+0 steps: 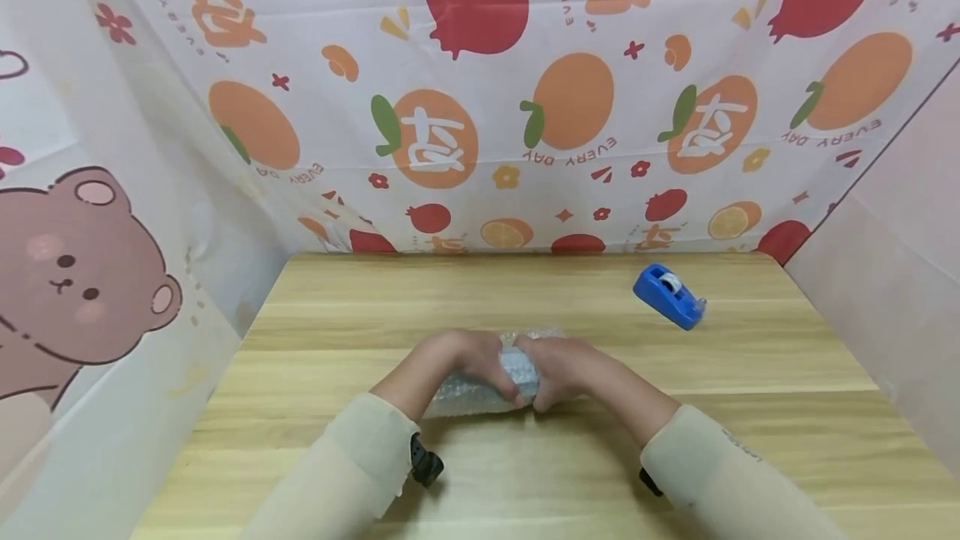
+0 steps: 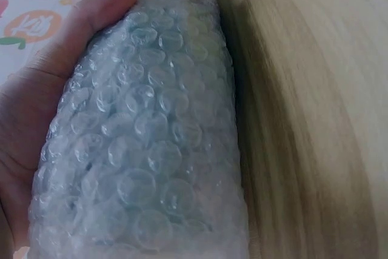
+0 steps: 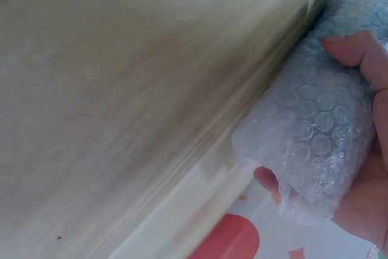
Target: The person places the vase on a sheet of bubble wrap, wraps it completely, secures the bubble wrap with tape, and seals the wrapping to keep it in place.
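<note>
A roll of bubble wrap lies across the table in front of me, wrapped round something pale bluish whose shape is hidden by the layers. My left hand grips it from its left part, with the thumb along the near side. Close beside it, my right hand holds the right part, fingers curled round the wrap. In the left wrist view the bubbled surface fills the middle, tapering away from the camera. The right wrist view shows a loose, crumpled wrap end sticking out past the right hand.
A blue tape dispenser with a roll of tape stands at the back right of the wooden table. Behind the table hangs a fruit-print cloth; a bear-print cloth covers the left side.
</note>
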### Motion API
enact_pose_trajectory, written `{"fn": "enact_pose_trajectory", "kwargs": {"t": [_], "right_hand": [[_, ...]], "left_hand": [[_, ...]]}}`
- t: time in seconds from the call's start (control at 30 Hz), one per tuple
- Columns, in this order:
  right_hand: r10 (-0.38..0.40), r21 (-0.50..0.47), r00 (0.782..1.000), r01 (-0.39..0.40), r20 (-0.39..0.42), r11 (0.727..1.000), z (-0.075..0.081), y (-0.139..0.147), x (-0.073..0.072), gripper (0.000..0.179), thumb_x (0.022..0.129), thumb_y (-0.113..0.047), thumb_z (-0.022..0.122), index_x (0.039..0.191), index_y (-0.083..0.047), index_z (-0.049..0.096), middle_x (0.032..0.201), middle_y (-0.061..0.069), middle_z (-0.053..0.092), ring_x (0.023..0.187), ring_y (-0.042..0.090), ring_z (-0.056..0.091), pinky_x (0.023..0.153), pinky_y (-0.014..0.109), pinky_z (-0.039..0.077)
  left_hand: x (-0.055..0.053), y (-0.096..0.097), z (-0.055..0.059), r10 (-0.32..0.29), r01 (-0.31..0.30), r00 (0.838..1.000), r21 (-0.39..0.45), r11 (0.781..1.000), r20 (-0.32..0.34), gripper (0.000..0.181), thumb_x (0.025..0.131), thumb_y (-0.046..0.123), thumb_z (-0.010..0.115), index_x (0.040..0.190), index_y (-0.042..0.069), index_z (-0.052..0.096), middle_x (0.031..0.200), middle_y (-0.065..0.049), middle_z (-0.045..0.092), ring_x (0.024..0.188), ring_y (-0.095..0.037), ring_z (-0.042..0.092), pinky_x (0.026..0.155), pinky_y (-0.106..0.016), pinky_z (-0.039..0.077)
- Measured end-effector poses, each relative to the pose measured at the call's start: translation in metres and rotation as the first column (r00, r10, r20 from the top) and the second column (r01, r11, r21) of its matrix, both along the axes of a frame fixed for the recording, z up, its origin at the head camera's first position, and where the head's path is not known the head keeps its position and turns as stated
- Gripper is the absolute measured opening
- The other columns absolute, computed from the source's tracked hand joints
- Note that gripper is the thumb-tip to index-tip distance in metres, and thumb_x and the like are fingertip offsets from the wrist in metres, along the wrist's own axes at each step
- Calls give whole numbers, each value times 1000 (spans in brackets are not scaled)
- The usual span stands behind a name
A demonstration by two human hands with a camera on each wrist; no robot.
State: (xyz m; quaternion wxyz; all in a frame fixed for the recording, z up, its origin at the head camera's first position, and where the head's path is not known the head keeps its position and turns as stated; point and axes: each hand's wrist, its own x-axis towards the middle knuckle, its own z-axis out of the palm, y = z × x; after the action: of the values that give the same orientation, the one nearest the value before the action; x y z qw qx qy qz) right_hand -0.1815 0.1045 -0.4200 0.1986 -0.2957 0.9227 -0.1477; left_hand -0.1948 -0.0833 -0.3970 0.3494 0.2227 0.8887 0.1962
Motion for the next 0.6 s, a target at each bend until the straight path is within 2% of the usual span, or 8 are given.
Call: {"fn": "enact_pose_trajectory", "kwargs": {"t": [0.1, 0.23, 0.27, 0.37, 0.43, 0.5, 0.53, 0.6], "right_hand": [[-6, 6, 999, 5, 40, 1000, -1, -1, 0, 68, 58, -28, 90, 114, -23, 50, 88, -9, 59, 77, 12, 57, 65, 28, 48], [-6, 15, 998, 5, 55, 1000, 1, -3, 0, 70, 59, -27, 89, 117, -21, 50, 89, -7, 58, 77, 13, 57, 64, 29, 48], [-6, 15, 998, 5, 62, 1000, 2, -4, 0, 71, 59, -27, 89, 117, -20, 49, 89, -6, 58, 77, 13, 57, 64, 29, 48], [-6, 11, 995, 5, 97, 1000, 6, -4, -3, 70, 58, -23, 88, 117, -19, 50, 89, -5, 59, 77, 14, 57, 64, 29, 48], [0, 11, 993, -2, 118, 1000, 8, -5, -5, 69, 59, -20, 87, 116, -18, 50, 90, -5, 59, 77, 13, 57, 64, 29, 48], [4, 7, 991, -5, 134, 1000, 10, -7, -7, 69, 58, -17, 86, 117, -17, 50, 90, -5, 60, 77, 13, 58, 64, 29, 49], [7, 5, 990, -8, 139, 1000, 11, -7, -7, 71, 58, -16, 86, 119, -17, 50, 91, -5, 60, 78, 13, 58, 65, 29, 49], [19, -14, 987, -17, 160, 1000, 12, -7, -7, 73, 59, -14, 86, 121, -16, 49, 94, -5, 60, 80, 12, 58, 68, 29, 49]], "left_hand": [[1, -1, 1, 11, -11, 1000, -30, 1000, 10, 57, 64, 55, 83, 100, 17, 62, 90, 3, 64, 82, -13, 58, 75, -30, 48], [2, -1, 8, 15, -14, 1000, -81, 997, 13, 64, 64, 56, 83, 108, 16, 59, 93, 2, 63, 85, -14, 58, 76, -31, 48], [3, -1, 9, 18, -18, 1000, -107, 994, 0, 73, 65, 58, 82, 116, 13, 58, 98, 2, 63, 88, -15, 58, 79, -32, 49], [4, -5, 15, 33, -41, 998, -138, 990, -61, 86, 65, 61, 82, 126, 8, 52, 103, 0, 61, 92, -17, 58, 82, -35, 49], [7, -6, 19, 23, -41, 992, -137, 990, -125, 98, 65, 62, 83, 137, 6, 46, 113, -2, 61, 100, -18, 58, 87, -37, 49], [11, -6, 24, -27, -4, 976, -138, 990, -217, 99, 64, 60, 84, 139, 7, 46, 120, -5, 61, 108, -21, 58, 91, -42, 49], [14, -4, 26, -63, 23, 963, -151, 988, -263, 100, 64, 60, 85, 140, 8, 45, 124, -6, 60, 111, -22, 57, 93, -45, 48], [21, 0, 28, -142, 73, 924, -201, 977, -354, 102, 62, 61, 85, 140, 9, 46, 128, -6, 59, 116, -23, 56, 95, -49, 47]]}}
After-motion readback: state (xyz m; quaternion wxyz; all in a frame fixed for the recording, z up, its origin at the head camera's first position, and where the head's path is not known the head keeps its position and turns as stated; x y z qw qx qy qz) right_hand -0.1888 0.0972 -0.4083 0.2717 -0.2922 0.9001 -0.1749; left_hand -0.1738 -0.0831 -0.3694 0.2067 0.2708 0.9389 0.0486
